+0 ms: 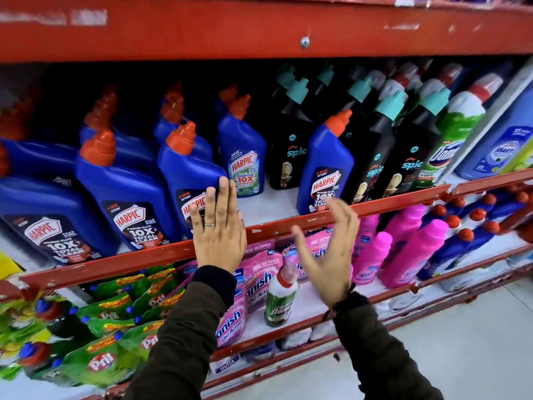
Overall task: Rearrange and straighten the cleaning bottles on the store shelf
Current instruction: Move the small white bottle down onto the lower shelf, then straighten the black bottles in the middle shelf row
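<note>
Blue bottle (324, 166) stands upright just above the open, empty right hand (326, 249); the flat, empty left hand (219, 226) touches another bottle (190, 174).

Single head view, angled forward and down; close to red store shelf (346, 210), wide-angle

Blue Harpic bottles (121, 192) with red-orange caps stand in leaning rows along the red-railed store shelf (288, 223), labels facing out. One blue Harpic bottle (326, 166) stands apart at the rail, in front of the black Spic bottles (375, 157) with teal caps. A green-labelled Harpic bottle (245, 157) sits further back, with bare shelf in front of it.
</note>
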